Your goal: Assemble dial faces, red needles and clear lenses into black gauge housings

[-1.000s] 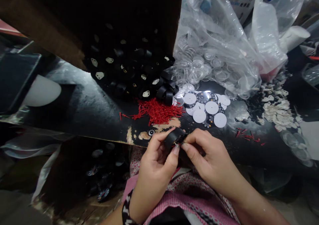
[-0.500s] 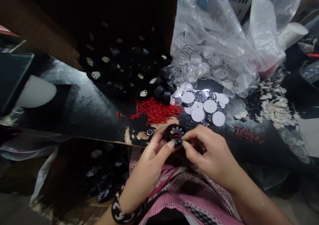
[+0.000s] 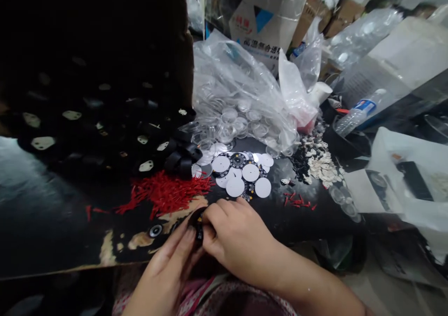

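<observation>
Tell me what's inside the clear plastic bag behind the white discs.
The clear plastic bag holds clear round lenses, heaped near its mouth. Crumpled folds and glare hide whatever lies deeper.

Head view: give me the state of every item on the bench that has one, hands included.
Left hand: fingers pinching the black round part.
Right hand: closed over the same part.
Black round part: held between both hands, mostly hidden.
Red needles: loose heap.
White discs: scattered flat, some overlapping.
Clear plastic bag: open, crumpled, holding clear covers.
Black housings: piled.
Water bottle: lying tilted, capped.
</observation>
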Action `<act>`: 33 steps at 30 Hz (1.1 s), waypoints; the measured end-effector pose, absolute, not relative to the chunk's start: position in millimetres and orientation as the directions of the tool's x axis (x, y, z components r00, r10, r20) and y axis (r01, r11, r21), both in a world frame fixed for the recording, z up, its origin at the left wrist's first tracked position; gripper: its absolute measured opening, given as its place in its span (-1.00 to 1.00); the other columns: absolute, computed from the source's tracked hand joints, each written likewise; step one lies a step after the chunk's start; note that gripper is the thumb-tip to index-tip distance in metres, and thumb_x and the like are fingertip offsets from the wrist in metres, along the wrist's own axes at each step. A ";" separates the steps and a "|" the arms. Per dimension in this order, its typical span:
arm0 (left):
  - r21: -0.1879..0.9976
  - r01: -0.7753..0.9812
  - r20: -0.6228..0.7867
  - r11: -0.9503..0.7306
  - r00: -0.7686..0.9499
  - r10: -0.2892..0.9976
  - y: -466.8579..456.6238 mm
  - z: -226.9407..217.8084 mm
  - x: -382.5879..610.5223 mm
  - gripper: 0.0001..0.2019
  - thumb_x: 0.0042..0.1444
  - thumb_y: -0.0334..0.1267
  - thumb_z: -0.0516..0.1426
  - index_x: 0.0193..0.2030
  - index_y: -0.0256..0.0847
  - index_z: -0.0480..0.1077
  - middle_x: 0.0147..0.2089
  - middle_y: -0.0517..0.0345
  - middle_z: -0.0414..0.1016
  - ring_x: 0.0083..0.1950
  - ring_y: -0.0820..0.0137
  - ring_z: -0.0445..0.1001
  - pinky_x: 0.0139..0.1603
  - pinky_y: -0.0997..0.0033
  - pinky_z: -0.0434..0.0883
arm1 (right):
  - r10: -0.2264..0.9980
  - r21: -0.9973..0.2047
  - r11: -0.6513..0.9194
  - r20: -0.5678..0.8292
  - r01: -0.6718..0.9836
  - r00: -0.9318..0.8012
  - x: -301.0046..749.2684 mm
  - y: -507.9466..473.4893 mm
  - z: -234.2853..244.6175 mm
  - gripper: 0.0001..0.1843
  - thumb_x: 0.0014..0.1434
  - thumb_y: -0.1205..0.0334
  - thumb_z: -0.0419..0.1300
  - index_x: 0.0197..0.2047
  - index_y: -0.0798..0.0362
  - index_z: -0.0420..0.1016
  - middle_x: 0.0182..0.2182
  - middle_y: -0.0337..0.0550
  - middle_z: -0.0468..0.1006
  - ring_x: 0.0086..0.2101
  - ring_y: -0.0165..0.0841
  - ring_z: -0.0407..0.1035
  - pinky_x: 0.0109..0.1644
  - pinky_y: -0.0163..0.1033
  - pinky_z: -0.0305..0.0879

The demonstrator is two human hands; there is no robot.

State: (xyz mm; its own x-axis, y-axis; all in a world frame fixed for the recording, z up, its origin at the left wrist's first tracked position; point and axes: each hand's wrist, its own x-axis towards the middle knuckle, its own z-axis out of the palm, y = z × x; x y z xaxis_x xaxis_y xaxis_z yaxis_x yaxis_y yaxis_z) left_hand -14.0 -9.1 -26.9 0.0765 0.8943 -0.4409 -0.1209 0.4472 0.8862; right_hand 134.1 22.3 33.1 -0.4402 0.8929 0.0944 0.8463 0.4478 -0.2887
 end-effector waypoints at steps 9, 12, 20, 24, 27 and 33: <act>0.799 -0.327 -0.531 0.504 0.007 0.847 -7.7 -23.9 -6.0 -0.74 0.18 -0.06 0.14 -0.03 0.11 0.54 0.13 0.21 0.53 0.20 0.07 0.44 0.11 0.07 0.52 | 0.960 -0.473 0.263 0.046 0.841 -0.275 130.4 28.3 24.9 -0.95 0.13 0.27 0.10 -0.33 0.03 0.38 -0.45 -0.27 0.56 -0.46 -0.37 0.41 -0.25 -0.22 0.19; 0.773 -0.340 -0.560 0.536 0.034 0.828 -8.4 -25.9 2.5 -0.72 0.20 0.01 0.09 -0.07 0.08 0.55 0.08 0.15 0.57 0.09 0.05 0.53 -0.03 0.05 0.60 | 0.962 -0.466 0.254 0.027 0.848 -0.273 130.0 25.8 25.1 -0.93 0.11 0.29 0.10 -0.33 0.07 0.40 -0.45 -0.21 0.57 -0.44 -0.35 0.43 -0.22 -0.21 0.21; 0.962 0.228 -0.178 0.152 0.097 0.979 -7.1 -27.5 -13.5 -0.56 0.20 -0.08 0.12 0.23 0.09 0.35 0.29 0.21 0.37 0.35 0.12 0.26 0.36 0.02 0.19 | 0.948 -0.670 0.150 -0.112 0.727 -0.299 166.4 32.6 36.9 -0.91 0.16 0.32 0.15 -0.29 0.01 0.49 -0.49 -0.34 0.55 -0.48 -0.46 0.41 -0.38 -0.38 0.24; 0.747 0.546 0.235 -0.380 0.318 0.919 4.9 -35.6 -25.2 -0.50 0.21 -0.29 0.09 0.30 0.08 0.26 0.36 0.13 0.27 0.33 0.07 0.27 0.34 -0.06 0.18 | 0.986 -0.391 -0.012 0.150 0.920 0.077 245.0 58.6 37.4 -0.83 0.25 0.33 0.07 -0.23 0.05 0.49 -0.33 -0.16 0.54 -0.37 -0.40 0.42 -0.31 -0.31 0.25; 0.667 0.599 0.257 -0.444 0.375 0.891 14.2 -34.0 -27.4 -0.57 0.20 -0.28 0.09 0.21 0.07 0.38 0.32 0.08 0.33 0.23 0.03 0.37 0.27 -0.10 0.25 | 0.970 -0.272 -0.080 0.201 0.959 0.138 292.0 79.8 36.8 -0.80 0.19 0.41 0.04 -0.20 0.16 0.47 -0.19 0.06 0.47 -0.25 -0.30 0.37 -0.23 -0.21 0.18; 0.976 0.206 -0.081 0.068 0.056 0.995 6.1 -17.4 -27.8 -0.62 0.23 -0.09 0.08 0.19 0.10 0.38 0.20 0.20 0.47 0.23 0.16 0.40 0.28 0.08 0.33 | 0.975 -0.175 -0.041 0.210 0.984 0.078 316.9 101.3 31.3 -0.92 0.07 0.45 0.14 -0.35 0.14 0.43 -0.22 0.01 0.43 -0.17 -0.23 0.30 -0.09 -0.13 0.15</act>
